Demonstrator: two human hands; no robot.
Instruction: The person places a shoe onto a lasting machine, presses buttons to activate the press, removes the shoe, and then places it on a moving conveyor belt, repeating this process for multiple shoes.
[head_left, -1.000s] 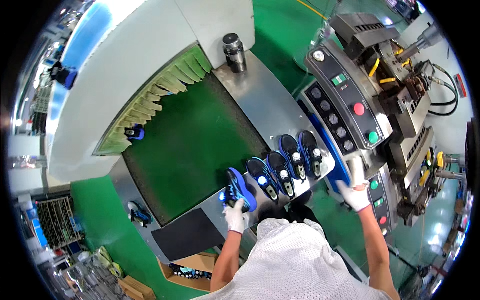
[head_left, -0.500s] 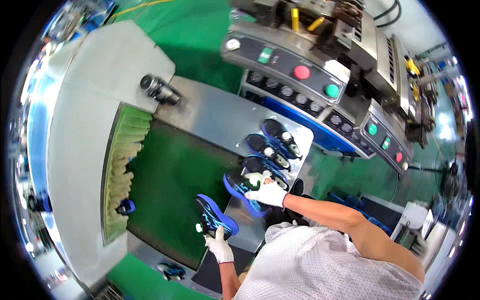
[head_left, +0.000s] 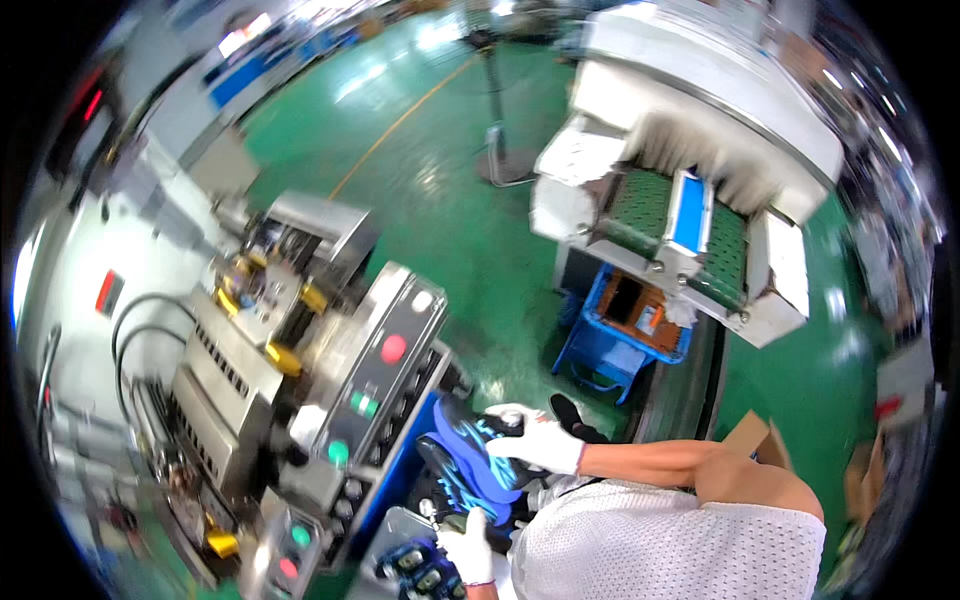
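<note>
Both my hands wear white gloves and each holds a black sneaker with a blue sole and light-blue markings. My right hand (head_left: 537,440) grips the upper sneaker (head_left: 468,428) near one end. Closer to my body, my left hand (head_left: 468,552) is closed around the lower sneaker (head_left: 448,478). The two sneakers are tilted side by side, with their blue soles close together; motion blur hides whether they touch. Below the left hand, several more sneakers (head_left: 425,578) lie on a shiny metal surface (head_left: 385,540).
To the left stands a machine with button panels (head_left: 375,375) and hoses. At the upper right is a white conveyor machine (head_left: 700,90) with a bristle curtain and green belt. A blue bin (head_left: 600,350) sits beneath it. A cardboard box (head_left: 752,437) is behind my right arm.
The view has swung right, bringing the button-panel machine to the left and a conveyor machine into sight. My hands, apart before, have brought the two sneakers close together.
</note>
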